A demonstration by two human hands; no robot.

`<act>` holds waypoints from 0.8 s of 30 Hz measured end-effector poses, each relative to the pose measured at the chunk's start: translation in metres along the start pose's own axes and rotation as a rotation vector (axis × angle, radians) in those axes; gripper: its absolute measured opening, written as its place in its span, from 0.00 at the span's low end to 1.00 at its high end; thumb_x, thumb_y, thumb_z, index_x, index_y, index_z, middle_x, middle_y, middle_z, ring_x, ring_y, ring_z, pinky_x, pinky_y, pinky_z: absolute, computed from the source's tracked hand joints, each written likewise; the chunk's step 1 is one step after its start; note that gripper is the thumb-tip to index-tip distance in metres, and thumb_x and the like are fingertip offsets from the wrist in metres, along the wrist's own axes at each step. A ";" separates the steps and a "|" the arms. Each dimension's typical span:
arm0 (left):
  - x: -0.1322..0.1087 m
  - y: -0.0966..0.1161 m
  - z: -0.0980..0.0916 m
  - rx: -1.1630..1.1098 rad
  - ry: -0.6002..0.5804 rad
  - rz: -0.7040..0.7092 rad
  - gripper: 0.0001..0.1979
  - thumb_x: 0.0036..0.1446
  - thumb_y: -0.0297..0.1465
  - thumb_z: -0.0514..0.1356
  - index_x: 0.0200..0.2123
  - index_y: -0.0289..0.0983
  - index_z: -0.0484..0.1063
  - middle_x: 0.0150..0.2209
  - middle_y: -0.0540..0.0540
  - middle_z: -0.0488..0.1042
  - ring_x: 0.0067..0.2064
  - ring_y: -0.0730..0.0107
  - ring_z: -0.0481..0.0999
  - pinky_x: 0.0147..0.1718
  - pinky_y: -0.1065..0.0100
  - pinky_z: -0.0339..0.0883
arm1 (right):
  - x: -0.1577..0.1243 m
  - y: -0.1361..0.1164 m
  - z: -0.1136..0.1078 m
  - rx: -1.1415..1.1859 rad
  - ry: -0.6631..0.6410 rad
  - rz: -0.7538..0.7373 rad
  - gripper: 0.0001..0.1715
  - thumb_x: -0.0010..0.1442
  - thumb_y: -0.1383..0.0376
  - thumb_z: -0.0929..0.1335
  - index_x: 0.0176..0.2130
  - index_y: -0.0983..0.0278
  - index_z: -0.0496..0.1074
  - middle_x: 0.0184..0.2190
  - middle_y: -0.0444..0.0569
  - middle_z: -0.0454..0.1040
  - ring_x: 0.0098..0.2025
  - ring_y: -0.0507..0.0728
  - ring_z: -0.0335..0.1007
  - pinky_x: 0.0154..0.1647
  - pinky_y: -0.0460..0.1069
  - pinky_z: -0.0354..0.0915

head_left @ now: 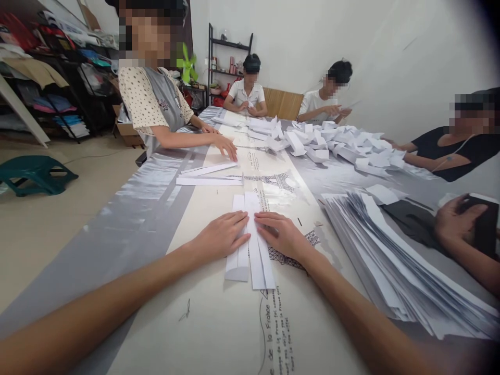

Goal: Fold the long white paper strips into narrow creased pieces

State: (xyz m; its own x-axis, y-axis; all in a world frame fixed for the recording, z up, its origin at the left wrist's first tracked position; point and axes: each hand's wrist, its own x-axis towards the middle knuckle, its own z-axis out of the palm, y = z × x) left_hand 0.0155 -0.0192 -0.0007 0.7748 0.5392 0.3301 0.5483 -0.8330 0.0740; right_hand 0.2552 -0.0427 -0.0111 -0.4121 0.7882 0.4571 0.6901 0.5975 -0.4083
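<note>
Two folded strips of white paper lie side by side in front of me on the table, their long edges pointing away from me. My left hand rests on the left paper strip, fingers stretched over its inner edge and the thumb held apart. On the right paper strip, the fingertips of my right hand press down with the fingers extended. Neither hand grips anything. Beyond my hands, more folded strips lie crosswise, near a co-worker's hand.
At right lies a fanned stack of paper sheets, beside a person's hand holding a dark device. Further back is a heap of folded paper pieces. Several people sit or stand around the table. A green stool stands on the floor at left.
</note>
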 end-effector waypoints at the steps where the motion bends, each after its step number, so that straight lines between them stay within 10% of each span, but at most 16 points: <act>1: 0.000 0.000 0.000 -0.004 0.004 0.001 0.28 0.75 0.45 0.42 0.64 0.32 0.63 0.64 0.37 0.69 0.65 0.58 0.68 0.64 0.58 0.61 | 0.000 -0.001 0.001 -0.019 -0.011 -0.007 0.16 0.67 0.67 0.67 0.52 0.63 0.79 0.56 0.55 0.78 0.59 0.63 0.74 0.62 0.63 0.70; 7: -0.001 0.000 0.001 0.001 0.023 -0.012 0.27 0.74 0.44 0.44 0.63 0.32 0.64 0.64 0.37 0.69 0.64 0.57 0.69 0.63 0.58 0.62 | -0.007 -0.024 -0.011 -0.200 -0.049 -0.079 0.16 0.70 0.70 0.63 0.52 0.68 0.77 0.56 0.61 0.76 0.58 0.66 0.73 0.58 0.65 0.71; 12: -0.001 0.001 0.000 -0.016 0.007 -0.031 0.25 0.73 0.43 0.48 0.62 0.32 0.66 0.64 0.37 0.69 0.64 0.56 0.69 0.62 0.58 0.63 | -0.039 -0.056 -0.040 -0.121 -0.340 -0.195 0.16 0.70 0.60 0.68 0.54 0.63 0.75 0.56 0.55 0.75 0.57 0.63 0.73 0.52 0.59 0.76; 17: 0.001 0.003 -0.002 -0.029 0.017 -0.050 0.23 0.73 0.40 0.50 0.61 0.31 0.66 0.64 0.37 0.69 0.63 0.56 0.70 0.62 0.58 0.63 | -0.057 -0.069 -0.044 -0.141 -0.284 -0.283 0.23 0.69 0.52 0.68 0.55 0.63 0.74 0.56 0.56 0.76 0.56 0.65 0.73 0.52 0.61 0.75; 24: 0.001 0.004 -0.001 -0.032 0.031 -0.052 0.23 0.73 0.41 0.48 0.61 0.34 0.65 0.63 0.38 0.70 0.63 0.56 0.70 0.62 0.56 0.64 | -0.062 -0.083 -0.032 -0.210 -0.138 -0.391 0.08 0.71 0.68 0.67 0.47 0.66 0.75 0.49 0.50 0.82 0.50 0.59 0.79 0.47 0.54 0.77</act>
State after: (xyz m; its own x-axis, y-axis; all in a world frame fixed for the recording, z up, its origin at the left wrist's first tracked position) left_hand 0.0182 -0.0222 0.0012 0.7348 0.5783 0.3544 0.5768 -0.8077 0.1219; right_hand 0.2425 -0.1457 0.0196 -0.7309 0.5304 0.4294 0.5668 0.8223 -0.0510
